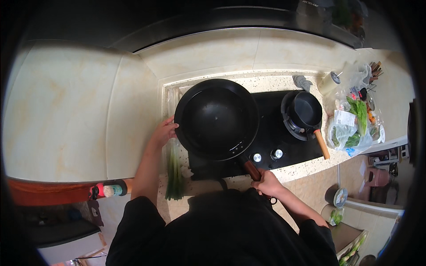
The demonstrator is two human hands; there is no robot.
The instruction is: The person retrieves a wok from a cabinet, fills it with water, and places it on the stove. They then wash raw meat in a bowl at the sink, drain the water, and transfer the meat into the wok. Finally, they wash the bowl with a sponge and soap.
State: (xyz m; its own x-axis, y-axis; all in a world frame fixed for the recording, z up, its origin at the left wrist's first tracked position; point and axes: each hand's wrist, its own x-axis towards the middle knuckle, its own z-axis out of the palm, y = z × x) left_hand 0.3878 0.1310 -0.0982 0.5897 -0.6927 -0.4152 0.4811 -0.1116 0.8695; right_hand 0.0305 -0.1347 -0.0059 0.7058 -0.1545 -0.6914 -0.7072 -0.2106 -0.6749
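A large black wok [216,123] is over the left side of the black glass gas hob [266,126]; whether it rests on the burner is hidden. My right hand [268,183] is closed around its reddish-brown wooden handle [252,170]. At the wok's left rim, the fingers of my left hand [165,131] grip the edge. The wok's inside is dark, with a few shiny spots near the handle. Below my left hand, green onions [175,171] in clear plastic lie along the counter's left side.
A small black saucepan [305,109] with a wooden handle sits on the right burner. Two silver knobs [257,157] are at the hob's front. Plastic bags of leafy greens [352,133], a lidded cup [329,82] and a grey cloth [302,82] lie right. A range hood [199,23] hangs above.
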